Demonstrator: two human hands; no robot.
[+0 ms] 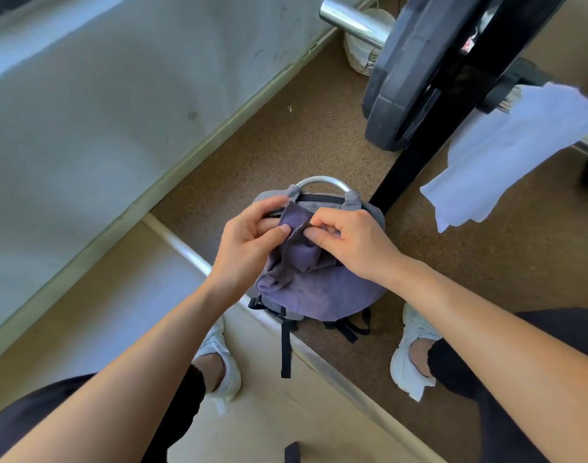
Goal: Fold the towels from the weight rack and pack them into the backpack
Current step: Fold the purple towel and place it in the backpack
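Observation:
A grey backpack [322, 198] with a curved silver handle lies on the floor between my feet. A purple towel [319, 292] is bunched on top of it and covers most of it. My left hand [249, 238] pinches the towel's upper edge between thumb and fingers. Close beside it, my right hand [349, 242] pinches the same edge with curled fingers. A white towel [516, 155] hangs over the barbell on the weight rack at the upper right.
The rack's black upright [429, 121] stands just right of the backpack, with a black weight plate [402, 71] and chrome bar end [352, 25] above. A woven basket [362, 58] sits behind. A grey wall runs along the left. My white shoes [411, 359] flank the bag.

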